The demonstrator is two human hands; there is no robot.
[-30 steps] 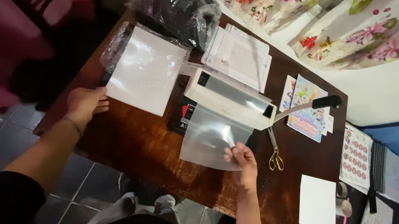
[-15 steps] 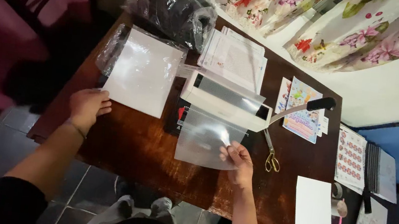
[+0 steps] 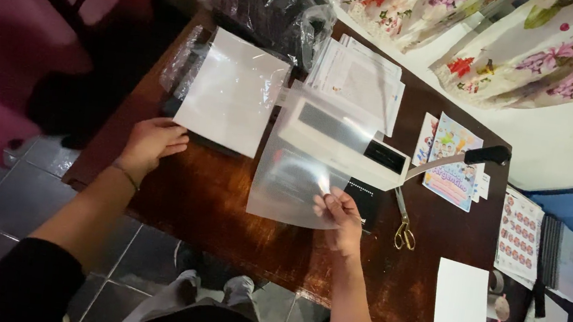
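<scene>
Resting flat with fingers loose, the left hand [image 3: 148, 144] touches the near corner of a white sheet stack [image 3: 233, 92], left of the paper trimmer [image 3: 343, 137]. Pinched by the right hand [image 3: 339, 214], a clear plastic sheet [image 3: 291, 183] lies against the trimmer's near side; scissors [image 3: 403, 225] lie right of it.

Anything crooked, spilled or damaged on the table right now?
Nothing spilled or torn. The clear sheet in the right hand lies skewed over the white machine. The left hand rests by the stack of clear pouches, which sits angled on the table.
</scene>
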